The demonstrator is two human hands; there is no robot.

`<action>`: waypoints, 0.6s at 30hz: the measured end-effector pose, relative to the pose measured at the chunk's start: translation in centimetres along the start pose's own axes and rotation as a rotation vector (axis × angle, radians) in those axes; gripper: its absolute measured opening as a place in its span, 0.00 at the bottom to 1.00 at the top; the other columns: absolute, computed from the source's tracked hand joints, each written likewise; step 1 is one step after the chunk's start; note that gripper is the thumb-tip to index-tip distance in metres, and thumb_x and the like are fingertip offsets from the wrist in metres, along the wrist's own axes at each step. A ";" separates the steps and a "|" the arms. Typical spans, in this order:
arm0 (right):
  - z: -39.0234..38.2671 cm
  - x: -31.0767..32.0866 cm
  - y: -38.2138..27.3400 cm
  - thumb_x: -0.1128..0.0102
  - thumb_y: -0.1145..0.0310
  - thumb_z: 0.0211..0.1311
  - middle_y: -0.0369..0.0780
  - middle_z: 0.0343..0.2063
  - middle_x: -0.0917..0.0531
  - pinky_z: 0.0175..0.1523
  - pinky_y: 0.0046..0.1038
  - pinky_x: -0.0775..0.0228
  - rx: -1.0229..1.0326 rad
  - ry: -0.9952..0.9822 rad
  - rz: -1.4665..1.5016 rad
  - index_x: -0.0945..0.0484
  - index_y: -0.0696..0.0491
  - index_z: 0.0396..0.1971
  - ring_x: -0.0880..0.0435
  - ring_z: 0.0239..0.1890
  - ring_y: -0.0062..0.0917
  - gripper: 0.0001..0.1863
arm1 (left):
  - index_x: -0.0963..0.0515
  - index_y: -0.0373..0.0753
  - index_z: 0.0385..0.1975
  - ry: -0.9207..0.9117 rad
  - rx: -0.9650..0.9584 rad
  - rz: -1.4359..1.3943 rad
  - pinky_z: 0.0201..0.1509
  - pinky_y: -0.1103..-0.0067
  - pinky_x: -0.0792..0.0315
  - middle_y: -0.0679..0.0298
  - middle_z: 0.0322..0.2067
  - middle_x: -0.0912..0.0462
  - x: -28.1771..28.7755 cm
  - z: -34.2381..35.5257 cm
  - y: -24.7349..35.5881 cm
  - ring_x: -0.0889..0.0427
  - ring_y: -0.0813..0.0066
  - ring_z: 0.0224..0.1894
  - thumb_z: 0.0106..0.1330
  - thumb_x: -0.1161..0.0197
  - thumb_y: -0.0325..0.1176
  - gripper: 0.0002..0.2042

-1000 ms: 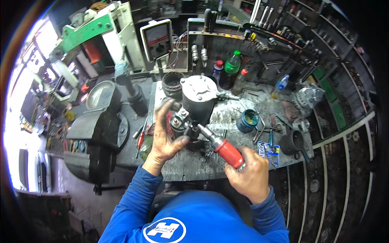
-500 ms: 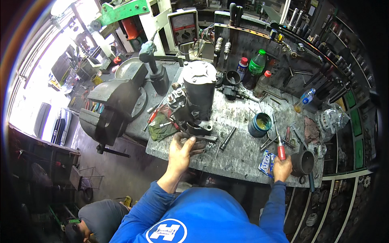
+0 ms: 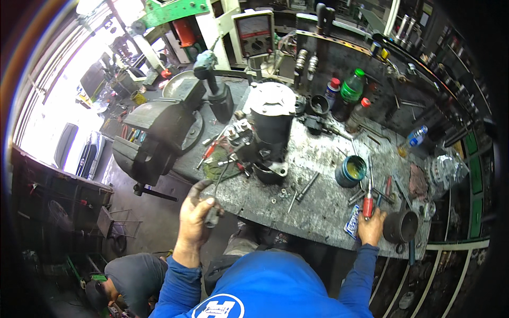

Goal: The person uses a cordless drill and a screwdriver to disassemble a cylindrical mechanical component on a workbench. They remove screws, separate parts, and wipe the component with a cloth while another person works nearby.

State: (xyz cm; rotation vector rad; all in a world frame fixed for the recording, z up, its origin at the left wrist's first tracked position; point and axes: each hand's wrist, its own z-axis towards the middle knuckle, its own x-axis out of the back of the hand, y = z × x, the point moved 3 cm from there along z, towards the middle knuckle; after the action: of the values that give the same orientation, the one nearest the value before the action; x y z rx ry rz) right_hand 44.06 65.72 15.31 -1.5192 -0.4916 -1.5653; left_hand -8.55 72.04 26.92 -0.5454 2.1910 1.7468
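My left hand (image 3: 196, 220) is raised off the front edge of the workbench (image 3: 249, 204), left of the motor. Its fingers are curled round a small dark metal piece with a thin stem, partly hidden by the fingers. At the right of the bench my right hand (image 3: 371, 228) is closed on the red handle of a screwdriver (image 3: 368, 205), whose shaft points away from me. Upright on the bench stands a black starter motor (image 3: 271, 127) with a pale end cap. Small nuts and washers (image 3: 283, 194) lie before it, beside a socket extension bar (image 3: 307, 187).
A large bench vise (image 3: 159, 132) stands at the left. Near my right hand are a blue can of grease (image 3: 347, 177), a blue packet (image 3: 351, 221) and a metal ring (image 3: 393, 229). Bottles (image 3: 352, 87) line the back. Another person (image 3: 135, 281) bends down at lower left.
My left hand has moved left and toward me, away from the motor's base, with the metal piece in it. The view has shifted slightly. My right hand stays at the screwdriver.
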 end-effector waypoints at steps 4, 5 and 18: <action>1.7 4.7 -4.4 0.28 0.63 0.63 0.61 0.60 0.23 0.68 0.49 0.29 0.075 0.219 0.105 0.22 0.65 0.58 0.20 0.60 0.59 0.28 | 0.35 0.32 0.70 -0.186 0.070 -0.007 0.44 0.71 0.17 0.53 0.36 0.13 3.2 2.2 2.1 0.12 0.66 0.37 0.68 0.31 0.32 0.32; 2.3 6.1 -6.7 0.29 0.63 0.66 0.59 0.59 0.21 0.68 0.48 0.29 0.172 0.291 0.169 0.20 0.64 0.56 0.19 0.59 0.56 0.25 | 0.34 0.32 0.71 -0.268 0.127 0.011 0.45 0.71 0.17 0.52 0.38 0.12 3.3 2.7 2.1 0.11 0.66 0.39 0.68 0.31 0.33 0.32; 9.2 -3.3 -32.8 0.48 0.63 0.82 0.44 0.61 0.17 0.67 0.35 0.23 0.258 -0.582 1.755 0.33 0.59 0.73 0.15 0.60 0.32 0.27 | 0.28 0.32 0.63 -0.325 -0.914 0.820 0.62 0.60 0.23 0.45 0.54 0.20 -5.0 13.8 1.4 0.18 0.44 0.55 0.46 0.18 0.33 0.41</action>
State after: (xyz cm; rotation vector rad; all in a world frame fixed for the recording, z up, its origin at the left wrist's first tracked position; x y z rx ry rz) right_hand 23.12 91.60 23.18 -1.3572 0.3590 0.2862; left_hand -4.90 86.34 27.25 0.5630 1.3394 2.9703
